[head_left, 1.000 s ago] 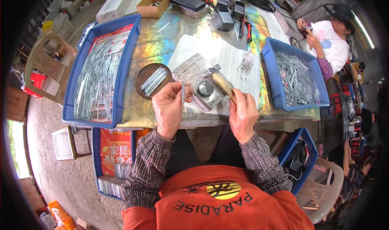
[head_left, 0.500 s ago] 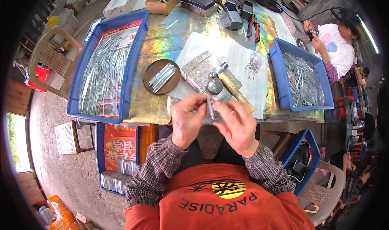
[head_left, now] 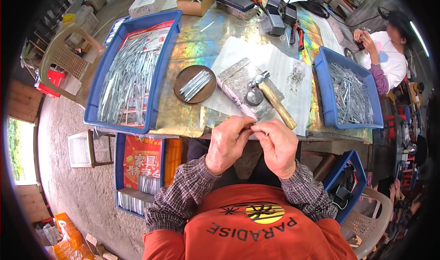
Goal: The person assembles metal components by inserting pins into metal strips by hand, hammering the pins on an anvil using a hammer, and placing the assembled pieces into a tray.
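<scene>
Just off the table's near edge, my left hand [head_left: 229, 141] and my right hand [head_left: 277, 145] meet with fingertips pinched on a small thin metal piece [head_left: 252, 123]. Most of that piece is hidden by the fingers. Beyond them lies a grey stone slab [head_left: 240, 74] on white sheeting. A hammer [head_left: 275, 98] with a wooden handle and a round dark metal weight [head_left: 254, 97] rest on the slab. To the left, a round brown dish [head_left: 179, 79] holds a bundle of thin metal strips [head_left: 196, 85]. Small metal bits [head_left: 295, 79] are scattered right of the slab.
Blue trays of metal strips stand left [head_left: 153, 88] and right [head_left: 330, 106]. Pliers [head_left: 300, 37], black devices [head_left: 275, 21] and a cardboard box [head_left: 195, 5] lie at the back. A co-worker [head_left: 389, 53] sits at the far right. Blue crates [head_left: 118, 168] are below the table.
My hands have come closer together, and the thin metal piece that showed between them is now mostly covered by fingers. The view has shifted slightly, moving the scene rightward.
</scene>
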The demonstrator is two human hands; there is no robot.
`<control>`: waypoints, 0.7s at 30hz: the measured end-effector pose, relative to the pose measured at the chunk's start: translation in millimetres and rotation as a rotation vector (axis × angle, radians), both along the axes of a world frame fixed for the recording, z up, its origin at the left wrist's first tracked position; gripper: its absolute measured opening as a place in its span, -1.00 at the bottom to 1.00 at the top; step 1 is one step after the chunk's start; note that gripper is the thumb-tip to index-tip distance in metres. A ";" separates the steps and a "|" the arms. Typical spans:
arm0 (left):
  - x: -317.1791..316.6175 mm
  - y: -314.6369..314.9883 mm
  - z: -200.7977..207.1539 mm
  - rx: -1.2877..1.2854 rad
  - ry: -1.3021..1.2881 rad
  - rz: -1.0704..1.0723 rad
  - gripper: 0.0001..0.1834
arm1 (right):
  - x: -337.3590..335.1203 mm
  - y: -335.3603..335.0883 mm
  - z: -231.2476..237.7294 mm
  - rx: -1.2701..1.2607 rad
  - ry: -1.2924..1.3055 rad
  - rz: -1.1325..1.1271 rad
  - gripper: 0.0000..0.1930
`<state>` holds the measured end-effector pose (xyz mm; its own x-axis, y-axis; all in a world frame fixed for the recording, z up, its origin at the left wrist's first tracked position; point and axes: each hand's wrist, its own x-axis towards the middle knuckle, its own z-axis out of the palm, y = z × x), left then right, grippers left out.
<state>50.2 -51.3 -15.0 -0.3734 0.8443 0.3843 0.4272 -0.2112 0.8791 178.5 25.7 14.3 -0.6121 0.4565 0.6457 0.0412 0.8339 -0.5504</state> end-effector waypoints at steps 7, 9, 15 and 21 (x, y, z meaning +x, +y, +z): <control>-9.5 -8.8 -2.8 0.055 0.199 -0.040 -0.76 | 1.8 4.6 9.5 -0.818 -0.122 0.063 -0.86; -13.3 -10.4 -2.3 0.050 0.204 -0.019 -0.77 | -2.4 -1.0 -0.4 -0.764 -0.054 0.038 -0.88; -67.6 -5.4 -10.5 0.019 0.409 0.304 -0.86 | 3.9 -4.5 -6.9 -0.775 0.003 -0.001 -0.82; -113.9 10.2 -39.5 -0.085 0.676 0.528 -0.94 | 8.7 -6.5 -17.7 -0.619 -0.139 -0.020 -0.82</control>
<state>-63.6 -41.0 -54.5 -0.4390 0.6608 0.6088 0.8883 0.2176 0.4044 187.2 19.2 -3.3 -0.6584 0.7323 0.1741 0.1591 0.3615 -0.9187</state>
